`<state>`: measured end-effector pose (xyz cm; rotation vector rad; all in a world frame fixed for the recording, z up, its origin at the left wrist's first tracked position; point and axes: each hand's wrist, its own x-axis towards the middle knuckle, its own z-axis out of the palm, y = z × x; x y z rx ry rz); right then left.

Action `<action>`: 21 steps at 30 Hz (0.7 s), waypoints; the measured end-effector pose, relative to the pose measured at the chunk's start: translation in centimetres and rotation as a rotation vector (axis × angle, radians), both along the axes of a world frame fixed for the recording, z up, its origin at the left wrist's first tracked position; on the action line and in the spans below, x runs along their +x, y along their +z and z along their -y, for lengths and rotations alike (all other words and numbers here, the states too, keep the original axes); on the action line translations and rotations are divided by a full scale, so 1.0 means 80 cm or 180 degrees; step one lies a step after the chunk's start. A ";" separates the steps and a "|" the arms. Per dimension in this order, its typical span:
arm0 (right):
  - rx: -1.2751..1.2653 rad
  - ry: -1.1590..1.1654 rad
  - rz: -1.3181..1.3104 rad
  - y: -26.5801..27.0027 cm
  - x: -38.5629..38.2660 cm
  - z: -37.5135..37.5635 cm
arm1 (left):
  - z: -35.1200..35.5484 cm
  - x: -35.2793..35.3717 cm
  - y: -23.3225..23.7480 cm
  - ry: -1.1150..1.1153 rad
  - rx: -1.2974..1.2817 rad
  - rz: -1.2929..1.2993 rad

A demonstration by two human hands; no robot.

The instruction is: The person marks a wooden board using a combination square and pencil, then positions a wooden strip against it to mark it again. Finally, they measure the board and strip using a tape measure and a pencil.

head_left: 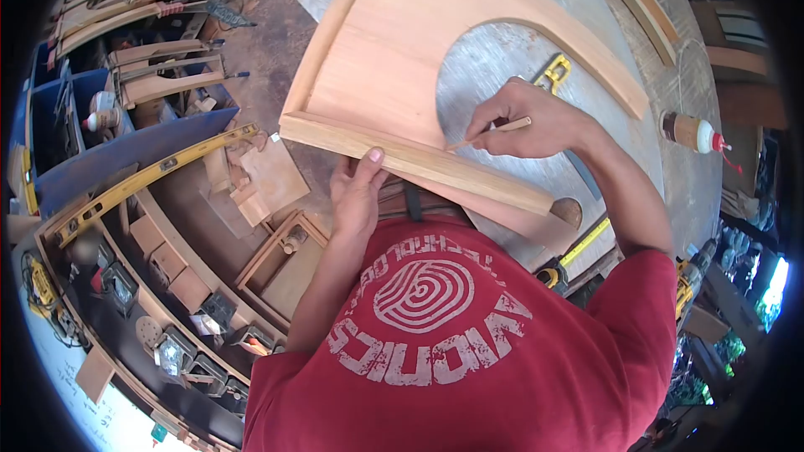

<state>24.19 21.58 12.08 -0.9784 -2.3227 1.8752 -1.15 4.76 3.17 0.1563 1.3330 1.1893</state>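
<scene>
A curved wooden panel (394, 42) with a large rounded cutout lies on the work table. Along its near edge runs a pale wooden rail (427, 166). My left hand (358, 192) grips this rail near its left end, thumb on top and the other fingers partly hidden below. Between the fingers of my right hand (528, 121) is a pencil (512, 125), slanting down to the left. Its tip is at the inner edge of the rail, where the rail meets the panel. Just beyond that hand, inside the cutout, lies a yellow-handled tool (554, 75).
A glue bottle (691, 132) lies on the right of the table (615, 146). Near my right elbow are a tape measure (553, 274) and a drill (691, 280). To the left, a yellow spirit level (159, 169) crosses beside a blue divided box (142, 146) with clamped wooden pieces (167, 88).
</scene>
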 end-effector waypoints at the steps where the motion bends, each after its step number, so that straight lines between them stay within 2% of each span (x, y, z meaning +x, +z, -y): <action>1: -0.0001 -0.0021 0.0147 0.008 0.008 0.005 | 0.000 -0.001 0.000 -0.0004 0.0014 -0.0021; 5: -0.0067 -0.0409 0.0234 0.052 0.015 0.010 | 0.001 -0.003 -0.007 0.0000 0.0096 0.0060; 8: 0.0266 -0.0648 -0.0024 0.053 0.005 0.012 | 0.000 -0.006 -0.009 -0.0036 0.0125 0.0069; 11: 0.0633 -0.0578 -0.0654 0.002 -0.022 0.018 | -0.001 -0.005 -0.012 -0.0084 0.0153 0.0052; 15: 0.0527 -0.0500 -0.0961 -0.058 -0.054 0.017 | -0.002 -0.002 -0.004 -0.0074 0.0164 -0.0055; 20: 0.0435 -0.0289 -0.0878 -0.061 -0.041 0.012 | 0.000 -0.003 -0.015 -0.0062 0.0260 0.0044; 21: 0.0311 -0.0252 -0.0644 -0.053 -0.029 0.012 | 0.000 -0.005 -0.020 -0.0077 0.0278 0.0064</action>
